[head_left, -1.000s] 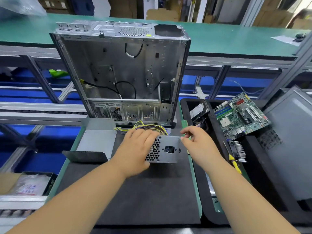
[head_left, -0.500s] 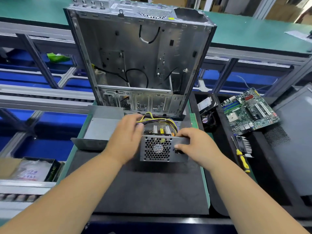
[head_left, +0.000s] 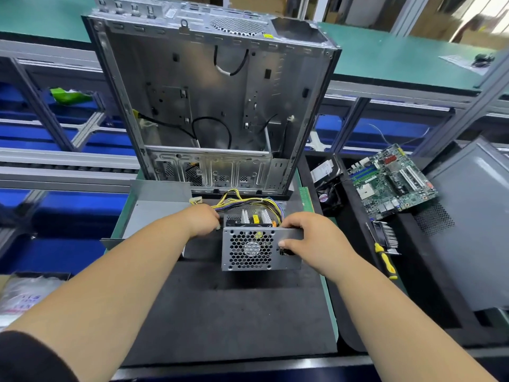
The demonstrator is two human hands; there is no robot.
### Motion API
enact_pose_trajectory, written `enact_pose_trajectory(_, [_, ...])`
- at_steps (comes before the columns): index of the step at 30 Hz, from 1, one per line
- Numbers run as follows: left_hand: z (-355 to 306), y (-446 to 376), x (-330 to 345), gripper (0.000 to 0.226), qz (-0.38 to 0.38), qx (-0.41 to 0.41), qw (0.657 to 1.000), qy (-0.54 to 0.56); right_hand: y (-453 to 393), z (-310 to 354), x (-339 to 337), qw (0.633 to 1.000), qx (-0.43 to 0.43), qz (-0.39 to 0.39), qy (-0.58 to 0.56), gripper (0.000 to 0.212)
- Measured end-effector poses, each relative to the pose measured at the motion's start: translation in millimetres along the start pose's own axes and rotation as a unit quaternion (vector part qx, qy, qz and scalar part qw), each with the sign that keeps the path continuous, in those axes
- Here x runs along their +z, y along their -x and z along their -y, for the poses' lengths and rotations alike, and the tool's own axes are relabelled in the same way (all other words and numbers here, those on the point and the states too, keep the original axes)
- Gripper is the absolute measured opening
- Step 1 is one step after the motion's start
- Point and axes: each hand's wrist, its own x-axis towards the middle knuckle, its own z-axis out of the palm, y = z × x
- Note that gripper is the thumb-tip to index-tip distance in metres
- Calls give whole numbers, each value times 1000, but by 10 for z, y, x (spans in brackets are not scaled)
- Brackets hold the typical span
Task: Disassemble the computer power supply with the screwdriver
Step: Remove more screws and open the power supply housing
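1. The computer power supply [head_left: 260, 248] sits near the middle of a black foam work mat [head_left: 234, 312], its perforated fan face turned toward the camera. Its top is open: pale heat sinks, a yellow component and a circuit board show inside. By that sign the cover is off, and the removal of board and fan appears to be what is left.

2. The unit is a grey steel box with a honeycomb grille over a round fan hub and a socket cut-out partly hidden by fingers. A bundle of yellow, black and purple wires [head_left: 248, 201] loops out of its far side.

3. The right hand [head_left: 311, 241] grips the box's upper right corner, fingers curled over the top edge and thumb against the front. The left hand [head_left: 202, 220] lies at the box's left rear corner, fingers bent near the wires; whether it pinches anything cannot be told.

4. A folded grey metal panel [head_left: 154, 213], likely the removed cover, rests just left of the unit.

5. The screwdriver [head_left: 382, 255], yellow-handled, lies unheld well to the right in a black tray [head_left: 440, 299].

6. Behind the mat stands a gutted computer case [head_left: 214, 106], upright and open-sided. A green motherboard [head_left: 391, 180] lies in the tray area at right, with a small fan [head_left: 326, 195] near it.
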Motion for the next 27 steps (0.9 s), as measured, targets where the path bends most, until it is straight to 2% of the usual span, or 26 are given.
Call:
enact_pose_trajectory(3, [70, -32, 3, 24, -44, 9, 999, 30, 36, 8, 26, 1000, -8, -14, -4, 22])
enact_pose_trajectory(7, [215, -30, -33, 42, -162, -12, 981, 101, 63, 6, 112, 999, -21, -30, -7, 21])
enact_pose_trajectory(10, [266, -7, -34, 41, -216, -11, 969, 121, 66, -9, 208, 999, -25, -45, -6, 24])
enact_pose_trajectory(13, [299, 32, -11, 35, -212, -1, 971, 107, 118, -50, 354, 998, -26, -58, 7, 18])
enact_pose_trajectory(16, [315, 83, 55, 34, -176, 10, 983, 59, 211, -113, 508, 998, -11, -52, 17, 15])
enact_pose_trajectory(22, [265, 228, 135, 28, -150, -4, 988, 26, 297, -145, 630, 999, -11, -19, 42, 28])
enact_pose_trajectory(25, [182, 352, 146, 17, -171, -2, 985, 33, 260, -116, 574, 999, 10, 21, 48, 26])
enact_pose_trajectory(27, [123, 436, 188, 16, -159, 26, 985, 55, 214, -99, 505, 998, 22, 56, 10, 19])
